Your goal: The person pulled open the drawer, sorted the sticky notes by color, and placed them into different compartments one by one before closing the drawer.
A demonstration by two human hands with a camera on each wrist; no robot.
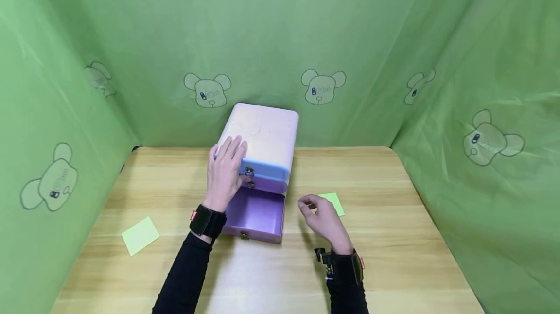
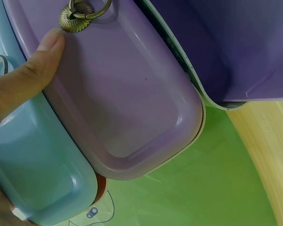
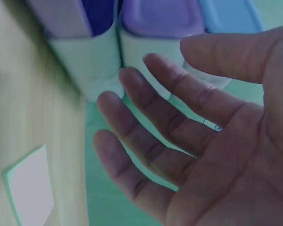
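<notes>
A small drawer cabinet (image 1: 267, 127) with a pale pink top stands at the back of the table. Its top drawer front (image 1: 276, 172) is blue, and the middle drawer front (image 2: 132, 94) is purple with a brass ring pull (image 2: 77, 18). Below them the bottom purple drawer (image 1: 255, 207) is pulled out, showing its inside. My left hand (image 1: 223, 173) rests its fingers on the cabinet's left front edge, while the thumb touches the middle drawer front beside the ring pull. To the right of the cabinet, my right hand (image 1: 325, 221) hovers, fingers loosely bent, holding nothing.
A yellow-green sticky note (image 1: 140, 235) lies left on the wooden table (image 1: 385, 236). Another sticky note (image 1: 333, 203) lies behind my right hand, partly hidden by it. Green cloth walls (image 1: 262, 27) with printed bear heads enclose the back and sides.
</notes>
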